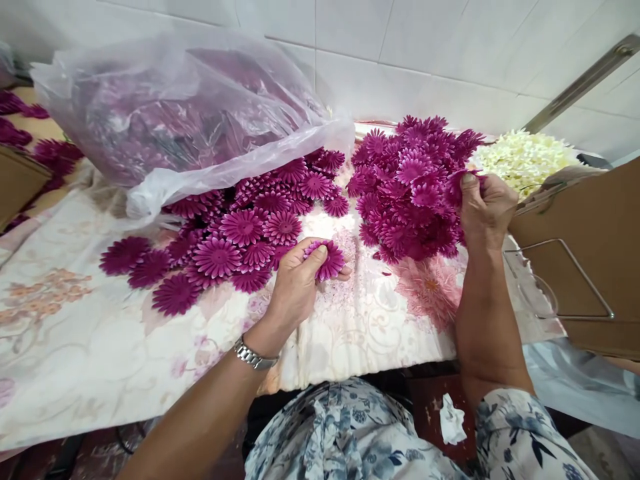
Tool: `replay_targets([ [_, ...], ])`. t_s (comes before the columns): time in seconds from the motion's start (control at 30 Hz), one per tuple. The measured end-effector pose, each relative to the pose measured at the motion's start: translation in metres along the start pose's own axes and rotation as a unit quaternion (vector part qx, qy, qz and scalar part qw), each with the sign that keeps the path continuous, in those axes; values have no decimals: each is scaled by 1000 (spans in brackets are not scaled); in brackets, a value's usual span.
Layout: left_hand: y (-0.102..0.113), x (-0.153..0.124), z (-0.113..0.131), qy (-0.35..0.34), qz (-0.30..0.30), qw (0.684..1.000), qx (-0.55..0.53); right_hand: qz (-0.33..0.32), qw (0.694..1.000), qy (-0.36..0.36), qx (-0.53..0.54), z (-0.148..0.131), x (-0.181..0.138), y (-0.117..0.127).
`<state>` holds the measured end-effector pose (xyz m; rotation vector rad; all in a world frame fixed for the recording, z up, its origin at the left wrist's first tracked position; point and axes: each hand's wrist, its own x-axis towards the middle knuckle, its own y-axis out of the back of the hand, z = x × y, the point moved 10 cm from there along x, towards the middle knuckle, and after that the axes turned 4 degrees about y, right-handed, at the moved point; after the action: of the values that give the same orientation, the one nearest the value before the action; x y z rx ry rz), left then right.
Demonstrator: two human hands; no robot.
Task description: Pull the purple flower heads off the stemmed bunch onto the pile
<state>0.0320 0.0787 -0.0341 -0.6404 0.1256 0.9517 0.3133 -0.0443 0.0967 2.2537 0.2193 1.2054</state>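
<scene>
My left hand [300, 277], with a metal watch at the wrist, pinches a purple artificial flower head [330, 260] between thumb and fingers above the cloth. At the right, my right hand [487, 203] is closed with its thumb on a purple petal piece [456, 190], at the edge of a heaped pile of purple flowers [410, 200]. Left of centre, loose flat purple flower heads [243, 230] lie spread and overlapping, close beyond my left hand. How many layers my right hand grips is hidden.
A clear plastic bag [200, 113] full of purple flowers rests behind the loose ones. Cream-coloured flowers [525, 160] stand at the back right, near a cardboard box [590, 253] with a wire handle. A floral tablecloth [125, 360] covers the table; a tiled wall [425, 47] rises behind.
</scene>
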Motion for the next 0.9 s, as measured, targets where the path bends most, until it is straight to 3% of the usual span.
replay_targets([
  [0.23, 1, 0, 0, 8, 9, 1000, 3, -42, 996, -39, 74, -6, -8, -9],
  [0.33, 1, 0, -2, 12, 10, 1000, 5, -32, 998, -55, -24, 1, -6, -3],
  [0.47, 0, 1, -3, 11, 1, 1000, 19, -72, 979, -73, -174, 21, -3, -4],
  [0.57, 1, 2, -2, 6, 0, 1000, 25, -99, 972, -79, -199, 32, -3, -3],
  [0.67, 1, 2, -2, 9, 0, 999, 31, -81, 971, -73, -211, 34, -1, 8],
  [0.83, -3, 0, -1, 15, -9, 1000, 25, -16, 993, -3, -113, 6, 2, 16],
  [0.9, -5, 1, -5, 29, -23, 999, 15, -46, 999, 28, 1, -18, -6, 4],
])
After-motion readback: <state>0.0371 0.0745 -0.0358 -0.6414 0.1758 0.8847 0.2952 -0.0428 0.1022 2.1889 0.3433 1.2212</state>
